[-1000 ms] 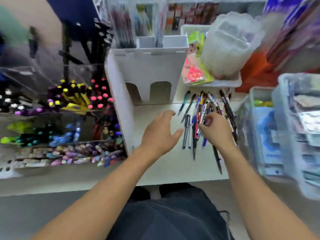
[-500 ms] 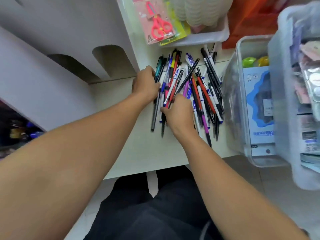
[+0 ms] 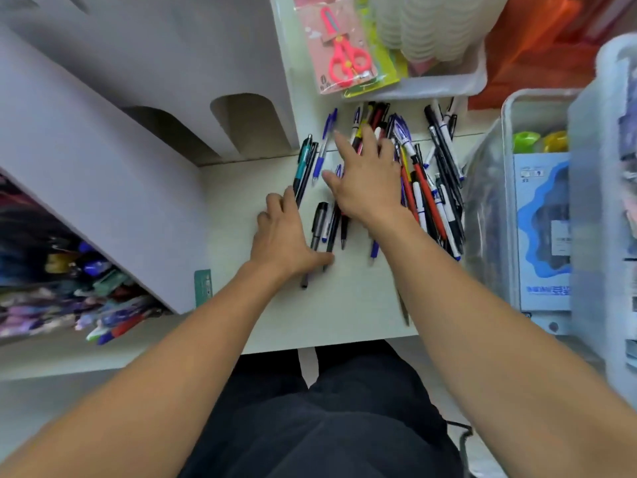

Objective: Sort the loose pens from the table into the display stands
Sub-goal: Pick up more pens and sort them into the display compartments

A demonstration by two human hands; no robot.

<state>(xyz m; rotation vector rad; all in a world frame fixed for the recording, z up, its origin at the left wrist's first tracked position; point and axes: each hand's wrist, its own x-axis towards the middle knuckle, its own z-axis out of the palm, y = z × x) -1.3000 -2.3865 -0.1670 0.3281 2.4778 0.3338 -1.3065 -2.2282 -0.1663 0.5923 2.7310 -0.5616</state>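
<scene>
I am resting my flat, empty right hand [image 3: 367, 188] on the pens [image 3: 427, 188]; they are pointing away, my left hand [image 3: 284, 236] seemingly flat alongside.

pink scissors [image 3: 344, 60] in a pink blister pack, lying over a yellow-green card [image 3: 387, 63], both hanging over the rim of a white tray [image 3: 444, 85] at the back. tray also holds a stack of ribbed translucent containers [image 3: 427, 25]. orange bag [image 3: 537, 56] behind it. clear bin [image 3: 510, 208] on the right holds a blue-and-white box [image 3: 541, 232] plus green and yellow items [image 3: 539, 141], too blurred to identify.
</scene>
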